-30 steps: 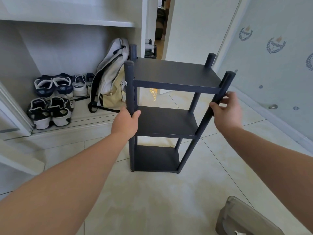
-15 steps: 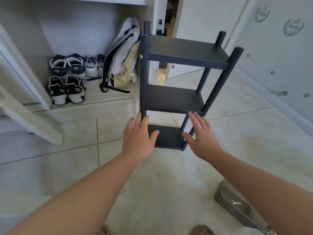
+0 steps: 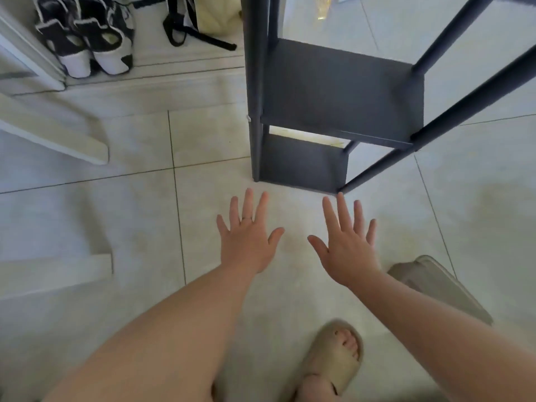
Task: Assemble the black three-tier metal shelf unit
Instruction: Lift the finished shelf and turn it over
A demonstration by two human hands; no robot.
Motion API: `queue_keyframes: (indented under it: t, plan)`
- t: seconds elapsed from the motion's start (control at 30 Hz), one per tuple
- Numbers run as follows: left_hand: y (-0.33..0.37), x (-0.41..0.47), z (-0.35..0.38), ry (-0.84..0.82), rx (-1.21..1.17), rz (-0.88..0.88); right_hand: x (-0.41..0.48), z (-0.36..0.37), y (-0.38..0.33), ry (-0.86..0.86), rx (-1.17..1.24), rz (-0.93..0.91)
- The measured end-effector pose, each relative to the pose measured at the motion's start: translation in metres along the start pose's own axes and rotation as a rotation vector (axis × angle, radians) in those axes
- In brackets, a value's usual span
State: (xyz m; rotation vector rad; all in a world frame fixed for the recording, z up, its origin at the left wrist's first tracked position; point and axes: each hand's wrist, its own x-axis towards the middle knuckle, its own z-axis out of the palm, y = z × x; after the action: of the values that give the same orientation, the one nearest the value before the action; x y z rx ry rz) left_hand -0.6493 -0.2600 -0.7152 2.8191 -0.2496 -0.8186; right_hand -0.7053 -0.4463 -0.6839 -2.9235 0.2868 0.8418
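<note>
On floor (image 3: 139,216): shelf (image 3: 342,88) upright
left hand (image 3: 248,242), right hand (image 3: 346,250): spread, empty
grip: stiff, likely light; take posts (image 3: 255,111)

Shelf (image 3: 256,82): running off the top and right edges, top tier out of view.
Bottom tier (image 3: 301,165): lying partly hidden under the middle tier (image 3: 342,91).
Bag (image 3: 216,17): being cut off by the top edge.
Shoes (image 3: 87,39): being cropped at the top.
Slipper (image 3: 330,364): blurring, being cut by the bottom edge.
Grey case (image 3: 435,285): hiding partly behind the right forearm (image 3: 441,343), kind unclear.
</note>
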Motion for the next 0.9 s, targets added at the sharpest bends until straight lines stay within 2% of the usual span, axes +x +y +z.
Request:
queue_keyframes:
  t: [0.2,0.53,0.7,0.9]
  plan:
    - [0.030,-0.100,-0.101,-0.064,0.007,-0.024,-0.098,-0.093,-0.002,-0.134,0.011,-0.023]
    - [0.100,-0.237,-0.298,0.004,0.003,-0.006,-0.228,-0.304,0.028,-0.147,-0.077,-0.100]
    - [0.122,-0.263,-0.354,0.046,-0.037,-0.025,-0.259,-0.356,0.046,-0.123,-0.060,-0.080]
    - [0.131,-0.246,-0.406,0.071,-0.096,-0.074,-0.243,-0.394,0.052,-0.111,0.059,-0.025]
